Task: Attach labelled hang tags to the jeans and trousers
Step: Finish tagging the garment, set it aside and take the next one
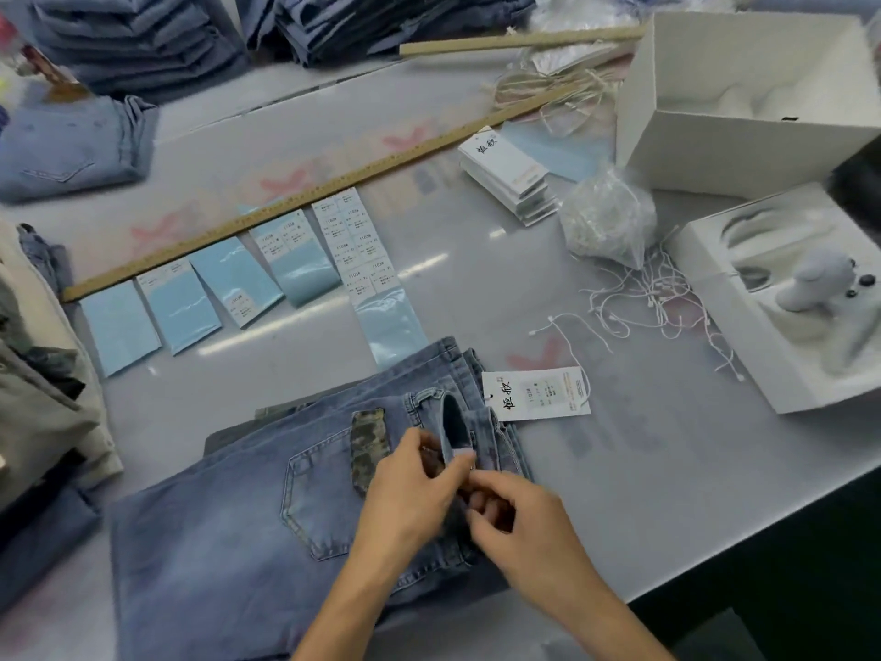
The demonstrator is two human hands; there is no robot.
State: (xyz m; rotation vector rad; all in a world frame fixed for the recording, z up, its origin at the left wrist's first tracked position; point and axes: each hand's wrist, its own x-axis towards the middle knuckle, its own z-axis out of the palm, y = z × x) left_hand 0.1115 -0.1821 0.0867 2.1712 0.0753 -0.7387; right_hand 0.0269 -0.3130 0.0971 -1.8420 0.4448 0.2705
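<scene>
A: Head view: where do we put the jeans point(229, 527)?
B: Flat on the table point(619, 493), under both hands; hang tag point(536, 393) just beyond the waistband.
A: Hands?
B: We see the left hand point(405, 493) pinching the waistband fold; right hand point(519, 522) curled, fingertips pinching there too.

A single head-worn wide-angle view looks forward and steeply down from close above the grey table point(596, 493), hands entering from 6 o'clock, stacked denim point(138, 35) far off at 11 o'clock, white boxes point(743, 150) toward 2 o'clock.
</scene>
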